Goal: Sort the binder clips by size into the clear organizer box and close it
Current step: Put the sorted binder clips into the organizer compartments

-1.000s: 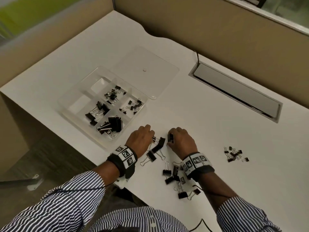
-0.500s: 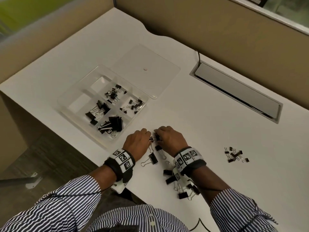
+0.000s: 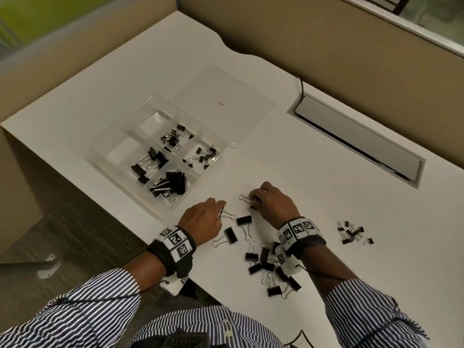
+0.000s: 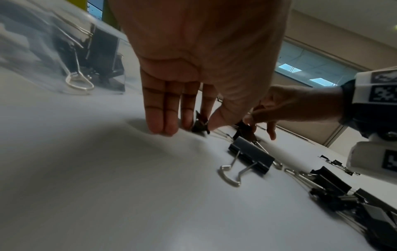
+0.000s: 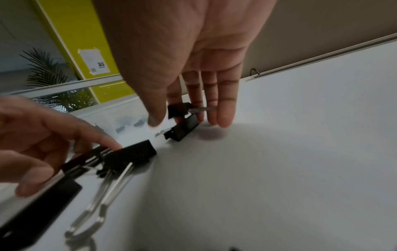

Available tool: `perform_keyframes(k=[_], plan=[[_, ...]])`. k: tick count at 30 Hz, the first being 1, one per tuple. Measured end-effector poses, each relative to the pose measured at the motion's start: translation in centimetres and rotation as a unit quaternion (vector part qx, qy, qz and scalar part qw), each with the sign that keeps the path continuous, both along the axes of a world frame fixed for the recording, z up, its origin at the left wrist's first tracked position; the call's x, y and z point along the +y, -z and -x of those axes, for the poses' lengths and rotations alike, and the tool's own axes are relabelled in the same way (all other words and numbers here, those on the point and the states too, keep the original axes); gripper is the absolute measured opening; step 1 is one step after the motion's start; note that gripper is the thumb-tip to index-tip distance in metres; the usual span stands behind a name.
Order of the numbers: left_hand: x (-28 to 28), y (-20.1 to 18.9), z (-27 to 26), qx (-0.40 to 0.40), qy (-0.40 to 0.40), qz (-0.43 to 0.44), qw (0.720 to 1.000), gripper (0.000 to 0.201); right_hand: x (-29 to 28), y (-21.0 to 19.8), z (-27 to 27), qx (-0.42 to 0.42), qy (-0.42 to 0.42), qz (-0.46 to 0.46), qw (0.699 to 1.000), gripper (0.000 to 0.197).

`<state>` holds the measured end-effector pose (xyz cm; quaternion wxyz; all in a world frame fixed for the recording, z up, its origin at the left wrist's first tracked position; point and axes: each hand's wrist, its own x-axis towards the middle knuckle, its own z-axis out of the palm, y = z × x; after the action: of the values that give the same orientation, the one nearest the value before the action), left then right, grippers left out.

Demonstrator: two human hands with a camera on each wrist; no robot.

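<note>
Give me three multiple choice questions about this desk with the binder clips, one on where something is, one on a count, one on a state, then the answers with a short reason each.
1. Where does the small separate cluster of tiny clips lie?
A. Inside the lid
B. On the desk to the right of the right hand
C. On the floor

2. How many compartments of the organizer box hold clips?
A. One
B. Six
C. Four

3. What state is the box lid in?
A. Off the compartments, lying flat behind the box
B. Shut over the compartments
C. Held up in the left hand

Answers:
1. B: in the head view the cluster sits on the white desk beyond the right hand.
2. C: four compartments show black clips and the two at the left look bare.
3. A: the compartments are uncovered, and the left hand is down at a clip on the desk.
</note>
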<state>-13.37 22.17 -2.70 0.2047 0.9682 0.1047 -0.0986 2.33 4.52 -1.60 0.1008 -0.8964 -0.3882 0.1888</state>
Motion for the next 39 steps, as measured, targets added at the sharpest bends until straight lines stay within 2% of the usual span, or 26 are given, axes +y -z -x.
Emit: perform_keyframes(k=[2,4,8,11,13,16,20,24,27,31,39], plan=[[0.1,-0.1,0.5,0.000,0.006,0.024,1.000,0.048,-0.4,-0.2,0.3,0.003,-0.004,0.013,1.000,0.033],[0.2,0.2,0.8,-0.010,0.001,0.027,1.000,0.040,-0.7,-0.1,0.9,-0.012,-0.018,0.035,0.999,0.036],[0.0,0.3,0.5,-0.007,-0.036,0.016,0.999,0.026,-0.4,0.2,1.3,-0.022,0.002,0.037,0.999,0.026],[-0.5,-0.4,0.5,-0.003,-0.074,0.001,0.997,0.032,-0.2,-0.1,0.9,0.015,0.033,0.008,0.999,0.025],[-1.2,-0.9,0.9,-0.018,-0.080,-0.001,0.997,0.037,-0.3,-0.6,0.9,0.050,0.055,-0.020,0.997,0.031],[-3.1,-1.4,1.5,-0.027,-0.061,0.014,0.998,0.041,-0.6,-1.3,1.9,0.072,0.032,-0.024,0.997,0.037],[-5.7,-1.1,2.0,0.023,-0.005,-0.028,0.999,0.043,-1.1,-0.9,4.2,0.057,-0.017,0.008,0.998,0.034],[-6.3,-0.9,2.2,0.059,0.034,-0.055,0.996,0.040,-0.9,-0.1,5.3,0.022,-0.009,0.029,0.999,0.027],[-6.6,-1.3,1.3,0.073,0.028,-0.068,0.995,0.033,-0.6,0.4,5.8,0.008,-0.003,0.035,0.999,0.023],[-6.3,-1.7,0.8,0.067,0.007,-0.041,0.997,0.028,0.0,0.5,5.3,0.005,0.024,0.023,0.999,0.016],[-3.9,-1.4,0.6,0.034,-0.064,0.065,0.995,0.032,-0.5,-0.3,4.0,0.053,0.072,-0.008,0.996,0.018]])
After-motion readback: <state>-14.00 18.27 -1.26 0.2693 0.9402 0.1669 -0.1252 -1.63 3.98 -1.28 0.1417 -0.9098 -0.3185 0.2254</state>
